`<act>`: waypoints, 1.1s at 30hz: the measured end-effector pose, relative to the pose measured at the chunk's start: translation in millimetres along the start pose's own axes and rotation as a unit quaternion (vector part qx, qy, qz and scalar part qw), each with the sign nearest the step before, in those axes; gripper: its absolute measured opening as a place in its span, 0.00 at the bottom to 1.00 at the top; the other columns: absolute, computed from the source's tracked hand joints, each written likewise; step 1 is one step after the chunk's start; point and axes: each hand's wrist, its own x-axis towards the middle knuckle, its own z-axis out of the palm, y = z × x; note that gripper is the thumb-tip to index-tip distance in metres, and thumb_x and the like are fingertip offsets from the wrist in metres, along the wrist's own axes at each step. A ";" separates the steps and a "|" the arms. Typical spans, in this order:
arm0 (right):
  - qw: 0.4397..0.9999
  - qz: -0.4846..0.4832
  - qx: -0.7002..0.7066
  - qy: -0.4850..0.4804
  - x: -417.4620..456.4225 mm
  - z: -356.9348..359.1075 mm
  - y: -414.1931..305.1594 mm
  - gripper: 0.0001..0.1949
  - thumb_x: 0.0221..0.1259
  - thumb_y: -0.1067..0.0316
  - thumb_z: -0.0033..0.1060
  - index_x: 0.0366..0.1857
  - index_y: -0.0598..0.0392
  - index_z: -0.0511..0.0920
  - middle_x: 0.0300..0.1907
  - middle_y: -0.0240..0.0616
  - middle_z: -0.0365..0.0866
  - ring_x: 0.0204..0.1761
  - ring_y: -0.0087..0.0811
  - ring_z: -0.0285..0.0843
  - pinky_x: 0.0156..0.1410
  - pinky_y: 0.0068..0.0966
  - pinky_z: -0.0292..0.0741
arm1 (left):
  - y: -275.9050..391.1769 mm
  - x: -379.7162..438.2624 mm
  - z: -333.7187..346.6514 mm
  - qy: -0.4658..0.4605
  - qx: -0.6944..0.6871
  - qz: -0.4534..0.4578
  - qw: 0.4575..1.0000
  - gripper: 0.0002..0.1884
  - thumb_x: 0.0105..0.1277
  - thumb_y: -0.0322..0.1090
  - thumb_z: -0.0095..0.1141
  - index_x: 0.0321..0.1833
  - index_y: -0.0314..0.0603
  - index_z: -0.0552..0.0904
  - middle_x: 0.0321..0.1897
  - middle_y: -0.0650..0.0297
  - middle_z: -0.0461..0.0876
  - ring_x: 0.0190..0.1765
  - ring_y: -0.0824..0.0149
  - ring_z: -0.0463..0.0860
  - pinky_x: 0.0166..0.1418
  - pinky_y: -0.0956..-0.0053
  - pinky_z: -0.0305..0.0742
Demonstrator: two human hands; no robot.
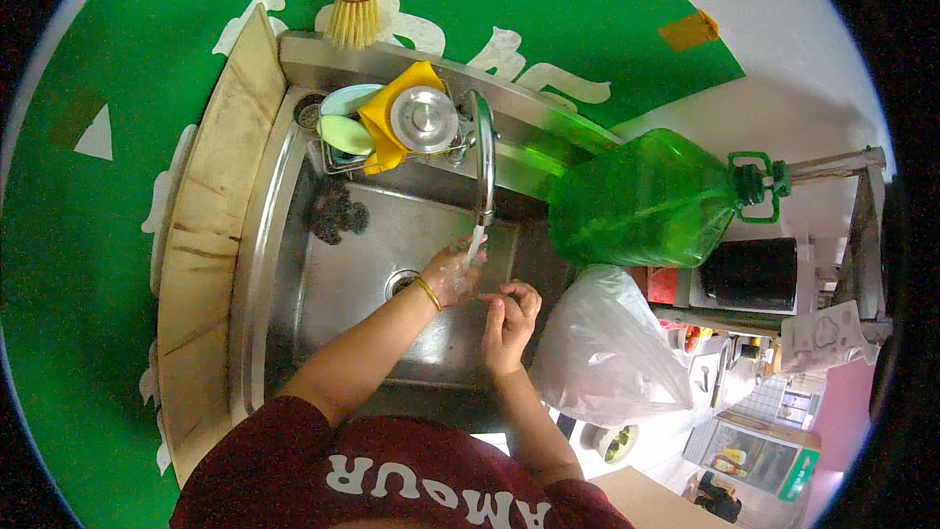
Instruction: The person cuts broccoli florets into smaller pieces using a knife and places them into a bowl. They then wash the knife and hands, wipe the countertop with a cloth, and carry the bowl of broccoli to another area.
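Note:
Water runs from a curved chrome faucet (484, 162) into a stainless steel sink (352, 264). My left hand (454, 275), with a gold bangle (427, 294) at the wrist, is under the stream, palm wet and fingers apart, holding nothing. To its right my right hand (512, 323) hangs over the basin with curled fingers, and I see nothing in it. The drain (402, 283) shows partly behind my left wrist. A dark scouring pad or mesh clump (336, 214) lies on the basin floor at the upper left.
Behind the basin a wire caddy (352, 165) holds a yellow cloth (382, 117), a green scrubber (345, 135) and a metal lid (424, 119). A brush (354, 15) hangs above. At right stand a large green plastic bottle (646, 198) and a white plastic bag (606, 345).

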 end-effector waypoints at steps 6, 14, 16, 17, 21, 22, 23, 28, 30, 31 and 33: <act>0.953 0.172 0.245 0.050 -7.3 21.7 18.9 0.10 0.72 0.68 0.44 0.46 0.60 0.75 0.38 0.34 0.75 0.43 0.30 0.74 0.52 0.23 0.69 | -2.4 24.8 5.0 0.141 0.075 0.018 0.987 0.19 0.67 0.61 0.48 0.31 0.56 0.71 0.17 0.74 0.68 0.16 0.73 0.68 0.14 0.78 0.59; 0.249 0.447 0.850 -0.122 77.9 102.5 18.9 0.15 0.68 0.54 0.47 0.28 0.54 0.73 0.24 0.38 0.76 0.30 0.35 0.76 0.38 0.31 0.75 | 15.2 2.8 10.1 0.086 -0.142 0.181 0.969 0.24 0.70 0.58 0.40 0.37 0.44 0.80 0.27 0.63 0.82 0.35 0.62 0.82 0.47 0.67 0.77; 0.286 0.355 0.852 -0.258 74.1 117.4 37.0 0.17 0.69 0.51 0.46 0.30 0.53 0.73 0.24 0.39 0.77 0.28 0.35 0.76 0.33 0.28 0.75 | 18.1 -10.5 -6.8 -0.028 -0.123 0.115 0.985 0.24 0.70 0.53 0.39 0.48 0.40 0.78 0.37 0.58 0.83 0.44 0.59 0.81 0.57 0.65 0.73; 0.400 0.378 0.788 -0.275 77.6 109.9 28.4 0.15 0.69 0.53 0.47 0.32 0.54 0.74 0.24 0.38 0.77 0.26 0.33 0.76 0.29 0.27 0.75 | 20.0 4.7 -55.3 -0.096 -0.137 0.100 0.981 0.24 0.70 0.52 0.38 0.52 0.39 0.77 0.42 0.56 0.82 0.48 0.58 0.79 0.61 0.64 0.71; 0.735 0.392 0.458 -0.311 70.3 91.0 35.6 0.12 0.67 0.58 0.47 0.35 0.56 0.71 0.21 0.32 0.68 0.18 0.24 0.64 0.17 0.22 0.62 | 0.6 -22.2 15.7 -0.011 -0.127 0.036 0.991 0.27 0.69 0.54 0.38 0.58 0.41 0.75 0.56 0.54 0.78 0.58 0.54 0.76 0.64 0.49 0.68; 0.760 0.383 0.411 -0.327 77.4 81.4 33.0 0.11 0.67 0.59 0.47 0.39 0.56 0.72 0.23 0.32 0.69 0.19 0.23 0.65 0.17 0.22 0.63 | -4.1 -20.2 14.6 -0.037 -0.130 0.019 0.991 0.25 0.69 0.54 0.37 0.59 0.45 0.74 0.56 0.54 0.77 0.58 0.53 0.76 0.63 0.43 0.68; 0.781 0.373 0.363 -0.344 85.1 71.9 30.3 0.11 0.66 0.61 0.48 0.43 0.57 0.72 0.24 0.31 0.70 0.19 0.23 0.66 0.17 0.22 0.63 | -6.8 -16.4 10.4 -0.118 -0.167 0.007 0.979 0.25 0.68 0.55 0.38 0.58 0.48 0.74 0.57 0.53 0.76 0.59 0.53 0.75 0.63 0.42 0.67; 0.873 0.312 0.275 -0.256 186.1 55.1 76.7 0.16 0.62 0.66 0.50 0.53 0.56 0.72 0.35 0.36 0.79 0.25 0.27 0.74 0.23 0.23 0.72 | -3.9 -19.2 35.0 -0.081 -0.222 -0.056 0.970 0.24 0.67 0.57 0.41 0.54 0.47 0.77 0.55 0.53 0.77 0.63 0.49 0.72 0.64 0.45 0.66; 0.917 0.260 0.095 -0.286 226.6 67.1 113.4 0.14 0.60 0.65 0.54 0.49 0.56 0.75 0.33 0.37 0.80 0.24 0.29 0.75 0.25 0.25 0.74 | 0.7 -28.0 49.4 -0.115 -0.215 -0.077 0.967 0.26 0.66 0.55 0.44 0.57 0.44 0.74 0.57 0.52 0.75 0.63 0.47 0.71 0.66 0.49 0.65; 0.918 0.227 0.015 -0.325 243.6 77.3 119.5 0.12 0.58 0.65 0.56 0.44 0.56 0.78 0.30 0.37 0.81 0.24 0.29 0.77 0.26 0.26 0.75 | 2.5 -30.0 50.9 -0.091 -0.207 -0.087 0.970 0.24 0.66 0.52 0.46 0.57 0.42 0.74 0.58 0.52 0.74 0.63 0.48 0.71 0.64 0.52 0.68; 0.899 0.165 -0.105 -0.393 276.5 102.7 102.9 0.08 0.54 0.64 0.59 0.33 0.56 0.83 0.25 0.39 0.83 0.23 0.28 0.80 0.28 0.27 0.77 | 8.7 -33.6 48.4 -0.041 -0.190 -0.107 0.975 0.21 0.65 0.46 0.50 0.55 0.40 0.74 0.59 0.52 0.72 0.63 0.50 0.71 0.61 0.58 0.73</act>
